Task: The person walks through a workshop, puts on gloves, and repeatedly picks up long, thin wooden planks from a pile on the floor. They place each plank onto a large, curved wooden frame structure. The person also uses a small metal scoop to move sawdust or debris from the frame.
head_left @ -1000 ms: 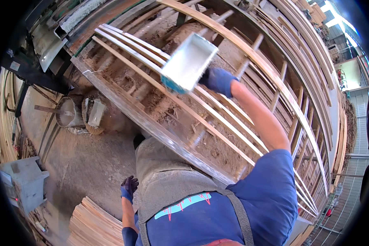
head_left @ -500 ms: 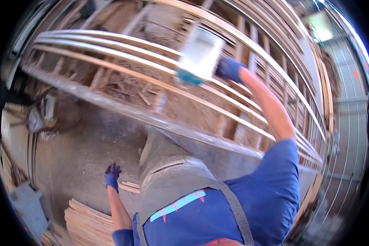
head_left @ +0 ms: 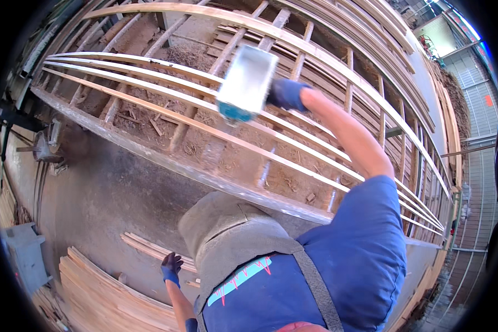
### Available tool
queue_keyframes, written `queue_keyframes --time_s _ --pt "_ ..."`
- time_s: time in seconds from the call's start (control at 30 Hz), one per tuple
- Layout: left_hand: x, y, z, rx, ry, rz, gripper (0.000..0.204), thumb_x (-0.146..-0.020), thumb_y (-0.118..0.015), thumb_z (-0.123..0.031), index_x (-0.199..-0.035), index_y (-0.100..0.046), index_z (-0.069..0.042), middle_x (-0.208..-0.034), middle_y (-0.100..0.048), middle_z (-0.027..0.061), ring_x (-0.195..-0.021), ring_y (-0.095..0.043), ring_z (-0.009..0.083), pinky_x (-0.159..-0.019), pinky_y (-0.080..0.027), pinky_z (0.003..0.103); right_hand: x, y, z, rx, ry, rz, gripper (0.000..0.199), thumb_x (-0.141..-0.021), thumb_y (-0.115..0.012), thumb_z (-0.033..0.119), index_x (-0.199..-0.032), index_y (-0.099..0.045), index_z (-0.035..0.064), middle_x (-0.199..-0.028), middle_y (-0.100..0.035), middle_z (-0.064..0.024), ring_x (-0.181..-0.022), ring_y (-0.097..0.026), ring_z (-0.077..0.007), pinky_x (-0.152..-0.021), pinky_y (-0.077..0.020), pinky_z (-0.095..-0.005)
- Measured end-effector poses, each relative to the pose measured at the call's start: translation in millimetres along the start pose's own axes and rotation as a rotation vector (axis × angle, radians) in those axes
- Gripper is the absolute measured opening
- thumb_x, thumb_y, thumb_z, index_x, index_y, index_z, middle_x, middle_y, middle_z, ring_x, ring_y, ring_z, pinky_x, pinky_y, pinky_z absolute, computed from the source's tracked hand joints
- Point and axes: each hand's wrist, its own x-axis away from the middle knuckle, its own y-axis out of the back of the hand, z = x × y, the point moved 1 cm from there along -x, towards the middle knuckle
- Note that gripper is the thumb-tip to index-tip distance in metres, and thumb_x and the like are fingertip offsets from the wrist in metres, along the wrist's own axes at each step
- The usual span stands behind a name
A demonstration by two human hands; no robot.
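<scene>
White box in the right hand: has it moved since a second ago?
Yes, the white box has moved to the right along the rack, farther from the rack's left end.

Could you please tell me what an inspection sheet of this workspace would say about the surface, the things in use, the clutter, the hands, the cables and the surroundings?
Surface: long wooden frame with crossbars; its near edge looks worn and whitish.
Things in use: open container, white inside with a teal end, over long pale strips.
Clutter: dusty wood debris between the crossbars.
Right hand: dark blue glove, holding the container; fingers mostly hidden.
Left hand: gloved, holding nothing visible, away from the frame.
Cables: nothing seen clearly.
Surroundings: stacked boards and a grey box-like unit at left.
</scene>
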Motion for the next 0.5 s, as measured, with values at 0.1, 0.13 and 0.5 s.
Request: queue_keyframes --time_s 0.1,0.13,0.5 --pt "52.3 -78.6 10.2 -0.081 -0.178 0.093 0.04 -0.091 -0.057 -0.036 -0.123 -0.057 -0.012 -0.101 -0.069 0.0108 -0.078 -0.067 0.0221 -0.067 -0.047 0.032 129.2 -33.9 -98.2 0.073 -0.114 0.062 0.024 -0.09 -0.054 0.022 -0.103 -0.063 0.0037 -0.091 -0.067 -0.0204 -0.084 -0.066 -0.0328 -0.077 -0.0528 -0.042" --pt "65.9 -96.6 18.5 -0.067 -0.208 0.111 0.039 -0.09 -0.058 -0.035 -0.122 -0.058 -0.012 -0.102 -0.069 0.011 -0.078 -0.067 0.0214 -0.066 -0.047 0.03 172.3 -38.6 -120.0 0.265 0.021 0.075 0.021 -0.089 -0.055 0.02 -0.101 -0.065 0.0051 -0.091 -0.067 -0.0198 -0.081 -0.066 -0.034 -0.076 -0.0531 -0.042" --pt "165.1 -250.6 394.9 -0.002 0.15 0.064 0.033 -0.09 -0.056 -0.035 -0.116 -0.059 -0.015 -0.095 -0.069 0.0109 -0.068 -0.066 0.0232 -0.053 -0.046 0.032 416.0 -68.8 -207.5 0.058 -0.112 0.022 0.026 -0.089 -0.056 0.027 -0.095 -0.067 0.0036 -0.075 -0.065 -0.0111 -0.063 -0.061 -0.0207 -0.058 -0.0502 -0.0341"
